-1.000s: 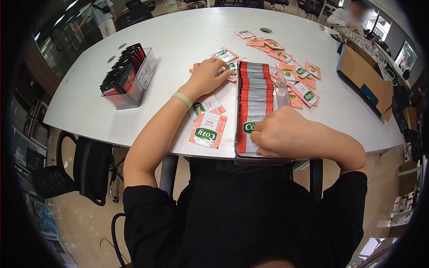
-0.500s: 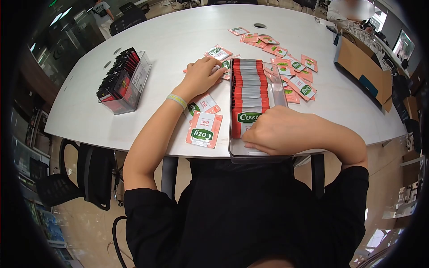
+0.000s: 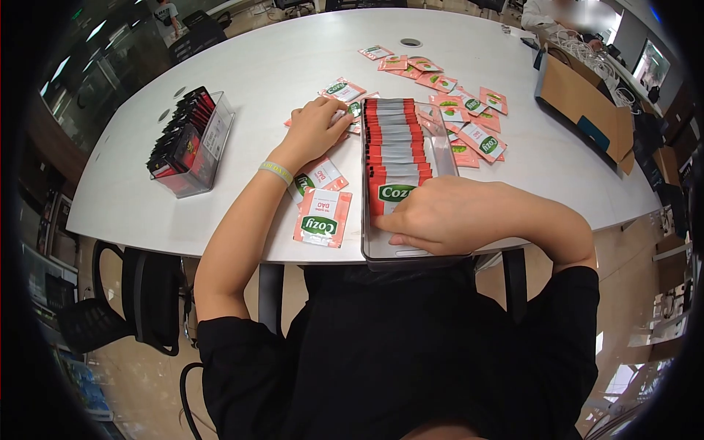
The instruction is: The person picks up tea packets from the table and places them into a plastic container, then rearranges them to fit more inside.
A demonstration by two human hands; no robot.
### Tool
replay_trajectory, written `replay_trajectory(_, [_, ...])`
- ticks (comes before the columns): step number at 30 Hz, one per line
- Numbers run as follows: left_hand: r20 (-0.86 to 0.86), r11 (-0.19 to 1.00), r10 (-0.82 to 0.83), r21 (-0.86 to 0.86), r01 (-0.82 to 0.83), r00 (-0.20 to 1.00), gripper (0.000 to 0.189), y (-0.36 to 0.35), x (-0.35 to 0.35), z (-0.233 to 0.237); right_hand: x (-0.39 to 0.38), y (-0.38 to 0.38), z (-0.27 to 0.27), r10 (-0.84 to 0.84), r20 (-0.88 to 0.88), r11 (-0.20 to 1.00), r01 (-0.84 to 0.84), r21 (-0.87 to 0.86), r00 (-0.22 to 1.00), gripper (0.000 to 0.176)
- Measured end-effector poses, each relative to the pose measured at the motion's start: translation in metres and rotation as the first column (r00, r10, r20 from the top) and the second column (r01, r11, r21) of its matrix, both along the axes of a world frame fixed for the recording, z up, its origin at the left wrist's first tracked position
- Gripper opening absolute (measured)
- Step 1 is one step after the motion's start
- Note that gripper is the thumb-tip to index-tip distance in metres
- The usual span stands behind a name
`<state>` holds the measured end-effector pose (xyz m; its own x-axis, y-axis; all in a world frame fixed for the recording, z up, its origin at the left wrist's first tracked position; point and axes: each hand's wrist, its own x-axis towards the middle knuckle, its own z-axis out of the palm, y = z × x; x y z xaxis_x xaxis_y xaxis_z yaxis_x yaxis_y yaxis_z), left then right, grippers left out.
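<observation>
In front of me, a clear plastic box [image 3: 444,150] holds a tight row of red and silver Cozy tea sachets [image 3: 394,139]. My right hand [image 3: 444,216] is inside its near end, with its fingers against the front sachet and the index finger and thumb apart. My left hand [image 3: 315,128] is bent over pink tea sachets left of the box. A whitish edge of a tea sachet [image 3: 338,116] shows between its thumb and fingers; the other fingertips are hidden. Nearer to me lies a pink Cozy sachet [image 3: 323,218], partly over another one.
Many loose pink sachets [image 3: 480,139] are scattered right of and behind the box. A second clear box [image 3: 215,147] with black and red packets stands at the left. An open cardboard box [image 3: 583,110] and white cables [image 3: 587,59] are at the right. Another person [image 3: 539,18] sits beyond.
My right index finger has stretched left across the foot of the front sachet. My left hand has stayed over the same pink sachets. The whole view has shifted slightly.
</observation>
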<state>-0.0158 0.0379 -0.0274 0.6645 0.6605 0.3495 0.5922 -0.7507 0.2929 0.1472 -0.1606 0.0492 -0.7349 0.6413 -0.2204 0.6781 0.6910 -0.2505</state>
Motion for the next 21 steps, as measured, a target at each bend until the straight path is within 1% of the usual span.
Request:
replay_trajectory(1, [-0.003, 1.0, 0.006, 0.007, -0.006, 1.0, 0.031, 0.0, 0.0, 0.0, 0.002, -0.001, 0.0, -0.005, 0.003, 1.0, 0.005, 0.002, 1.0, 0.024])
replay_trajectory(3, [-0.001, 1.0, 0.012, 0.02, -0.011, 1.0, 0.031, 0.001, 0.0, -0.001, 0.006, -0.001, 0.001, 0.029, -0.184, 1.0, -0.03, 0.0, 0.982, 0.024])
replay_trajectory(5, [0.057, 0.999, 0.003, 0.041, -0.005, 0.998, 0.034, 0.003, -0.001, -0.004, 0.01, -0.002, 0.011, 0.042, -0.211, 0.999, -0.045, -0.01, 0.977, 0.024])
replay_trajectory(7, [0.059, 0.999, 0.007, 0.035, -0.009, 0.998, 0.035, 0.004, -0.001, -0.007, 0.016, -0.005, 0.026, 0.056, -0.236, 0.998, -0.062, -0.017, 0.97, 0.023])
replay_trajectory(8, [0.06, 1.0, 0.012, 0.025, -0.013, 0.998, 0.037, 0.006, -0.001, -0.007, 0.019, -0.007, 0.034, 0.045, -0.297, 0.999, -0.035, 0.039, 0.954, 0.023])
replay_trajectory(9, [0.041, 1.0, -0.003, 0.003, 0.003, 0.999, 0.043, 0.008, -0.002, -0.007, 0.023, -0.007, 0.04, 0.037, -0.36, 0.996, -0.004, 0.092, 0.932, 0.023])
replay_trajectory(10, [0.038, 1.0, -0.005, 0.007, 0.004, 0.999, 0.043, 0.008, -0.002, -0.007, 0.029, -0.005, 0.044, 0.037, -0.362, 0.995, -0.002, 0.096, 0.932, 0.023])
replay_trajectory(12, [0.029, 0.999, -0.051, 0.012, 0.05, 0.998, 0.052, 0.008, -0.001, -0.009, 0.045, 0.006, 0.055, -0.05, -0.464, 0.957, 0.175, 0.232, 0.885, 0.022])
replay_trajectory(13, [0.031, 0.998, -0.054, 0.012, 0.054, 0.998, 0.052, 0.007, 0.0, -0.011, 0.05, 0.013, 0.057, -0.053, -0.462, 0.956, 0.179, 0.233, 0.885, 0.022])
replay_trajectory(14, [-0.018, 0.999, -0.041, 0.02, 0.041, 0.999, 0.056, 0.005, 0.0, -0.013, 0.057, 0.023, 0.056, -0.194, -0.45, 0.882, 0.356, 0.309, 0.872, 0.025])
replay_trajectory(15, [-0.069, 0.999, -0.028, 0.029, 0.03, 0.997, 0.061, 0.004, 0.001, -0.014, 0.065, 0.035, 0.053, -0.331, -0.451, 0.768, 0.514, 0.382, 0.829, 0.029])
replay_trajectory(17, [-0.089, 0.999, -0.032, 0.012, 0.033, 0.995, 0.062, 0.004, 0.002, -0.013, 0.088, 0.067, 0.029, -0.34, -0.331, 0.713, 0.47, 0.52, 0.881, 0.033])
replay_trajectory(18, [-0.11, 1.0, -0.028, -0.006, 0.028, 0.994, 0.064, 0.004, 0.001, -0.012, 0.108, 0.088, 0.005, -0.344, -0.329, 0.711, 0.473, 0.52, 0.879, 0.033])
replay_trajectory(19, [-0.09, 0.999, -0.021, 0.035, 0.024, 0.996, 0.062, 0.007, 0.001, -0.018, 0.13, 0.111, -0.023, -0.258, -0.301, 0.729, 0.389, 0.563, 0.918, 0.038])
replay_trajectory(20, [-0.089, 0.999, -0.022, 0.038, 0.026, 0.996, 0.062, 0.006, 0.001, -0.016, 0.14, 0.122, -0.036, -0.168, -0.268, 0.738, 0.302, 0.604, 0.948, 0.043])
replay_trajectory(21, [-0.103, 1.0, -0.02, 0.012, 0.021, 0.994, 0.061, 0.004, 0.001, -0.012, 0.136, 0.117, -0.028, -0.169, -0.269, 0.737, 0.303, 0.604, 0.948, 0.043])
